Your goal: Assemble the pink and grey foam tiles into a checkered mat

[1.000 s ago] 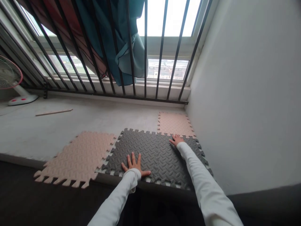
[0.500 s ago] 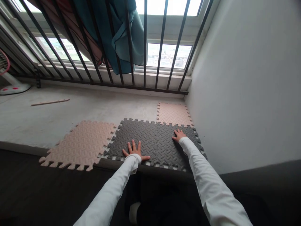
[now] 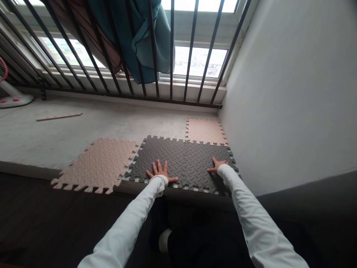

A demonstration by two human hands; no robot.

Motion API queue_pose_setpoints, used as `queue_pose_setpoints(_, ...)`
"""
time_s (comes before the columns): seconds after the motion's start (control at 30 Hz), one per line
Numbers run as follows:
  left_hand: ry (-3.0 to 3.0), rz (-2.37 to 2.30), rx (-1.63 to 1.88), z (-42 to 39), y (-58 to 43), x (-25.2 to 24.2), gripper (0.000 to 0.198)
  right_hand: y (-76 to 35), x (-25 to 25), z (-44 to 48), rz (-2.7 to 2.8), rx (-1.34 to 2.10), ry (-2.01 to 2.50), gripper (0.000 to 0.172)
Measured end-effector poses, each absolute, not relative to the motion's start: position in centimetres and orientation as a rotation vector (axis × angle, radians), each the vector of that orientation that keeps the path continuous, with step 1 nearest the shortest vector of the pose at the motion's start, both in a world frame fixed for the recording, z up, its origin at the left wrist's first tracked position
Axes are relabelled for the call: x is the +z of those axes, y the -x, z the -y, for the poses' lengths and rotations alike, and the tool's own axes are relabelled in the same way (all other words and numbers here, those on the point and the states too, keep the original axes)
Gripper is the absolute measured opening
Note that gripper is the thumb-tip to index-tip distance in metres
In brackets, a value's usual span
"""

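Two dark grey foam floor tiles [image 3: 192, 160] with toothed edges lie side by side on the ledge, their seam running near the middle. My left hand [image 3: 161, 173] rests flat with fingers spread on the left grey tile, close to its front edge. On the right grey tile lies my right hand [image 3: 219, 165], fingers apart, near the tile's right side. Behind the right tile a pink foam tile [image 3: 206, 131] meets its back edge. Another pink foam tile [image 3: 97, 163] lies to the left, slightly askew, its front teeth overhanging the ledge; a narrow gap shows beside the grey tile.
A thin pink edge strip [image 3: 59, 117] lies on the pale ledge [image 3: 111, 121]. Dark railing bars [image 3: 171, 67] stand along the back, before windows and a hanging teal cloth [image 3: 143, 44]. A white wall [image 3: 290, 96] bounds the right. At far left stands a fan [image 3: 13, 95].
My right hand has slid right and slightly toward me, nearer the grey tile's right edge. My left hand stays about where it was. The whole view has shifted a little.
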State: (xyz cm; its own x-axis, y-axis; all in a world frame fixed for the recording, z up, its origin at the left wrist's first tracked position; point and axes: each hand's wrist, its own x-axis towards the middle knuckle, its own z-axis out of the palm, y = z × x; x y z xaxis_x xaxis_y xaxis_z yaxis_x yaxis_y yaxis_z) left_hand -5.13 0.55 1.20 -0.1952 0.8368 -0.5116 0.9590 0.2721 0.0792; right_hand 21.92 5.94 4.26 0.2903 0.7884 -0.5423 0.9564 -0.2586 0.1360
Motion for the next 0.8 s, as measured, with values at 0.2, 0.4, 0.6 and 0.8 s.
queue_pose_setpoints(0.2, -1.615, -2.09, -0.331, -0.5, 5.3, 1.3, 0.11, -21.5, 4.7, -6.5, -1.573, -0.516, -2.015, 0.1)
queue_pose_setpoints(0.4, -1.645, -2.091, -0.261, -0.1, 4.8, 1.7, 0.106, -21.7, 4.0, -6.8, -1.592, -0.473, -2.027, 0.098)
queue_pose_setpoints(0.6, -1.798, -2.127, -0.131, 0.9, 11.3, 5.3, 0.053, -21.8, 3.7, -7.1, -1.575, -0.463, -2.029, 0.095)
queue_pose_setpoints(0.8, -1.447, -2.636, -0.464, 5.9, 21.7, 5.7, 0.03, -21.6, 3.3, -7.3, -1.534, -0.472, -2.047, 0.096)
